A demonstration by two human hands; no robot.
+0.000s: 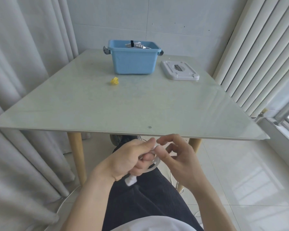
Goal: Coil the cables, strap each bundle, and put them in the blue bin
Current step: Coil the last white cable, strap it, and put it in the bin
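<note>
A pale green glass-topped desk [123,104] on light wooden legs [76,155] fills the middle of the view. Grey curtains [23,64] hang along the left, white vertical blinds [257,55] along the right, and a plain grey wall stands behind. The floor [240,172] is glossy white tile that mirrors the window light.

At the far side of the desk stands a blue bin [134,61] with grey latches at its ends. Inside it lie coiled grey cables [137,45], one bundle wrapped with a black strap [132,43]. Just right of the bin, apart from it, lies a white lid [179,70]. In front of the bin and a little to the left sits a small yellow strap [114,81], loosely curled.

Below the near edge of the desk, over a lap in dark trousers, the left hand [132,161] has its fingers curled round loops of a white cable [154,165], with a white plug [131,180] hanging beneath the palm. The right hand [178,157] pinches the same cable between thumb and forefinger, close against the left hand.
</note>
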